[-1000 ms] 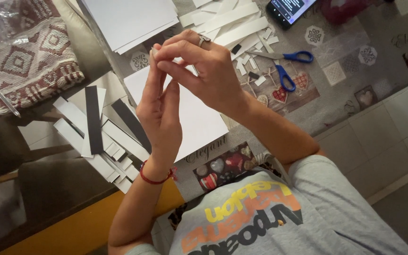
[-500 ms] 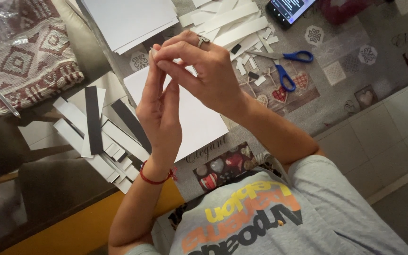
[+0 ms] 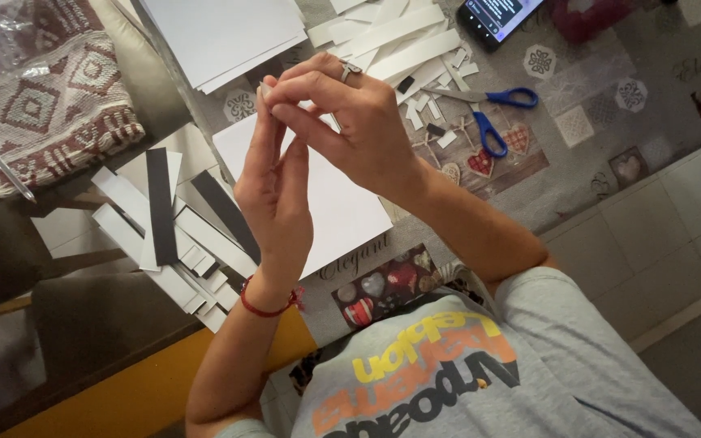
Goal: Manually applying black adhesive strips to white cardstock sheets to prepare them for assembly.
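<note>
My left hand (image 3: 273, 195), with a red cord bracelet at the wrist, is raised with its fingers straight up. My right hand (image 3: 354, 122), which wears a ring, reaches across from the right, and its fingertips meet those of the left. Both hands pinch a small white paper piece (image 3: 262, 87); only a sliver of it shows. The hands hover above a white sheet (image 3: 342, 211) lying on the patterned tablecloth (image 3: 578, 162).
White and black paper strips (image 3: 168, 231) lie fanned out to the left. More white strips (image 3: 399, 40) and blue-handled scissors (image 3: 492, 113) lie beyond the hands. A phone (image 3: 496, 15), a stack of white sheets (image 3: 221, 32) and a woven cloth (image 3: 42, 105) sit further off.
</note>
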